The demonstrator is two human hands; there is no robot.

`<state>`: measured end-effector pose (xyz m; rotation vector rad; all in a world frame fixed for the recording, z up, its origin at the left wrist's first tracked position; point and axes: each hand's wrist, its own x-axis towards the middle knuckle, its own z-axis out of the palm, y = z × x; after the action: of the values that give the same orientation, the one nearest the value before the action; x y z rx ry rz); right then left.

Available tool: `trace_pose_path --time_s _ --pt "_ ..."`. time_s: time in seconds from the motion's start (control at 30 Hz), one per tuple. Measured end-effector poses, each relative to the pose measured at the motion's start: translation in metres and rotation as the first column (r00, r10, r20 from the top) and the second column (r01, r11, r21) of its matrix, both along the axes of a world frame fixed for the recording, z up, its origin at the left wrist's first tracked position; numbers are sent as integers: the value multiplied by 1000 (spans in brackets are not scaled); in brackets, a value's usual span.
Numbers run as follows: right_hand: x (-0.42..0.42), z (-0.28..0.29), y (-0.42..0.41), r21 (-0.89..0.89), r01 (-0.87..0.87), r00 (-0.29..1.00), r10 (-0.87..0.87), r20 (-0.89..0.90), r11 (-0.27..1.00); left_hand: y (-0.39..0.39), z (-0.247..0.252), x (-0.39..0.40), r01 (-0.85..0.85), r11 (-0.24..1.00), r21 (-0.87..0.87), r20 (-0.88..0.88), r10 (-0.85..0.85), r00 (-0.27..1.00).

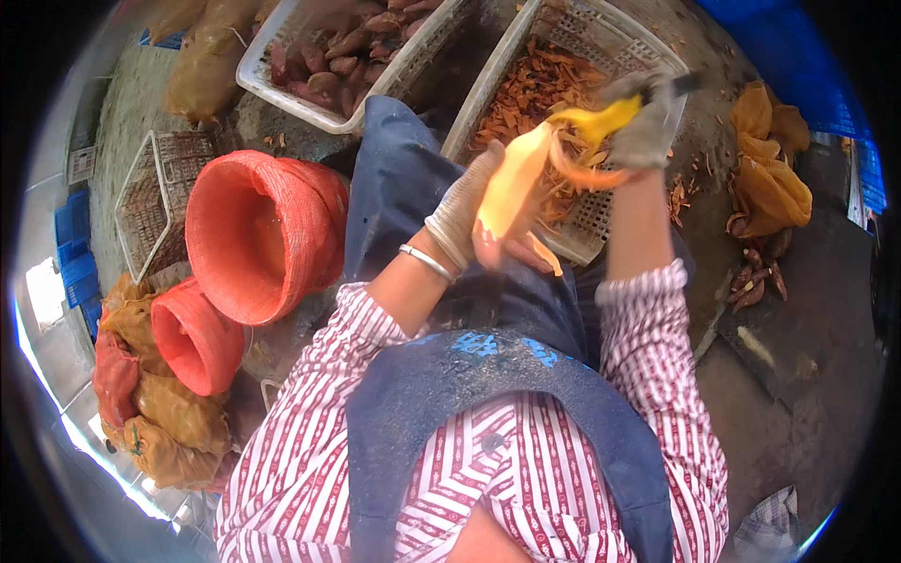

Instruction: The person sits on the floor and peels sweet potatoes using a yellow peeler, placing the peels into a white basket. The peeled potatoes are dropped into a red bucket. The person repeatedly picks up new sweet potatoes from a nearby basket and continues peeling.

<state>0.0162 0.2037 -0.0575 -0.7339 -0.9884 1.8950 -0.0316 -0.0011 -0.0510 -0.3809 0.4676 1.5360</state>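
My gloved left hand (468,200) grips a mostly peeled orange sweet potato (515,179) over my apron-covered lap. In my gloved right hand (644,134), blurred by motion, is a yellow-handled peeler (598,119) at the far end of the sweet potato. A long strip of peel (588,174) hangs between the two hands, and a shorter peel strip (545,255) dangles by my left fingers. Beneath the hands stands a white plastic crate (486,88) holding a heap of orange peelings (524,88).
Unpeeled sweet potatoes (345,63) fill another white crate (299,116) at upper left. Red mesh-lined tubs (236,232) stand left, near an upright crate (144,204) and full mesh sacks (179,415). At right lie an orange mesh bag (774,190) and several small sweet potatoes (757,278).
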Motion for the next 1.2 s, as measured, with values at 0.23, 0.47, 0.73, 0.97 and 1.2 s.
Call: trace_pose_path --time_s 0.23,0.47,0.73,0.97,1.2 --pt "35 57 -22 -90 160 985 -165 -58 983 10 -10 -4 -30 999 20 38 29 999" --pt "11 -6 -26 -422 98 992 -120 -27 901 -10 0 5 59 996 70 -50 -56 997" --pt "15 8 -23 -422 43 997 -68 -46 906 -12 12 0 156 987 -34 -229 -159 960" --pt "32 14 16 -344 275 958 -225 179 898 -13 -2 -7 43 997 64 65 -47 997" --pt "24 25 -85 -458 -247 939 95 -330 854 10 -19 -8 -17 988 151 89 4 996"
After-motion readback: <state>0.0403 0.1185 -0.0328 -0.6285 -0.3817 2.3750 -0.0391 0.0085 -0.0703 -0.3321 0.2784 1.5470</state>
